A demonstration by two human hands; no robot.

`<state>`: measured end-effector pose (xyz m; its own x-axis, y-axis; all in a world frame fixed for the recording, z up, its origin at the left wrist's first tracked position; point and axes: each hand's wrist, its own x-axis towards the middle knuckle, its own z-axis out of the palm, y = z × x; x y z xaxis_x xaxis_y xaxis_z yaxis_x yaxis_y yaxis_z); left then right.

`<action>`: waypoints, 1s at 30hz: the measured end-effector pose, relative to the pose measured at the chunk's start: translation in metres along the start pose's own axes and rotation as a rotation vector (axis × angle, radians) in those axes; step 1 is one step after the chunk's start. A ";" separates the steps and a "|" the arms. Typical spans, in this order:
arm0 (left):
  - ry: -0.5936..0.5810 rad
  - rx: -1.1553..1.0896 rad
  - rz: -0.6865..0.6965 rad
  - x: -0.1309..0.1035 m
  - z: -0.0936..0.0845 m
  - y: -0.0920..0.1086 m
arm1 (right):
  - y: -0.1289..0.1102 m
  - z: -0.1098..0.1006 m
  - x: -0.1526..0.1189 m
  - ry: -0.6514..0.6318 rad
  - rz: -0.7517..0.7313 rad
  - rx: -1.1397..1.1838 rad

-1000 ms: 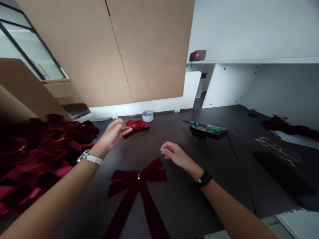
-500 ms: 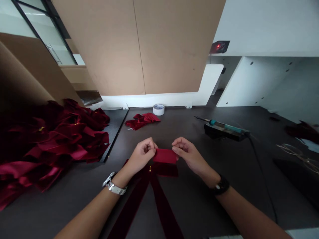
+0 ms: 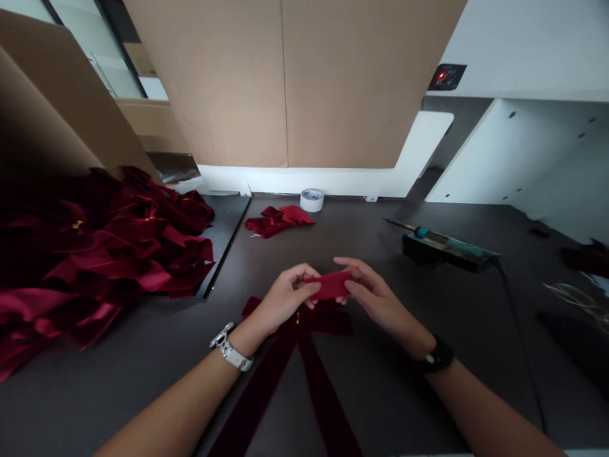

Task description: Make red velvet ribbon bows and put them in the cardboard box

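Note:
Between my hands is a short piece of red ribbon (image 3: 329, 286), raised a little above the table. My left hand (image 3: 294, 292) pinches its left end, with the thumb on top. At the right end, my right hand (image 3: 368, 289) grips it between thumb and fingers. Just below lies a dark red velvet bow (image 3: 332, 322) with a small gold tie (image 3: 298, 318) at its centre. Its two long tails run down toward me. My left hand and wrist partly cover the bow's left loop.
Many dark red bows (image 3: 143, 247) are heaped at the left on a black board (image 3: 227, 219). Red ribbon scraps (image 3: 278, 220) and a white tape roll (image 3: 311, 200) lie at the back. A soldering iron (image 3: 442, 240) rests on its stand at right, its cord (image 3: 518, 336) trailing forward.
The ribbon piece has been lifted off the bow and now looks narrower, folded or tilted. Both hands hold it, the right fingers having moved under it. The view has shifted slightly.

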<state>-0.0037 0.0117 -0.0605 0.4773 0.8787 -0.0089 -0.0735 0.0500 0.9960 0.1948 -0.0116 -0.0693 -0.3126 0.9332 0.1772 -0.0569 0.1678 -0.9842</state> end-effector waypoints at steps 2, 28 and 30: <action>0.018 -0.103 -0.044 0.000 0.000 0.001 | -0.003 -0.001 -0.002 -0.057 -0.101 -0.054; -0.067 0.044 0.029 -0.002 0.003 0.000 | -0.009 0.003 -0.001 0.186 -0.252 -0.494; -0.051 0.101 0.046 -0.002 0.004 -0.001 | -0.008 0.004 -0.001 0.200 -0.232 -0.453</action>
<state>-0.0007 0.0082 -0.0615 0.5200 0.8533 0.0389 -0.0093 -0.0399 0.9992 0.1922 -0.0152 -0.0622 -0.1510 0.8902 0.4297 0.3248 0.4553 -0.8290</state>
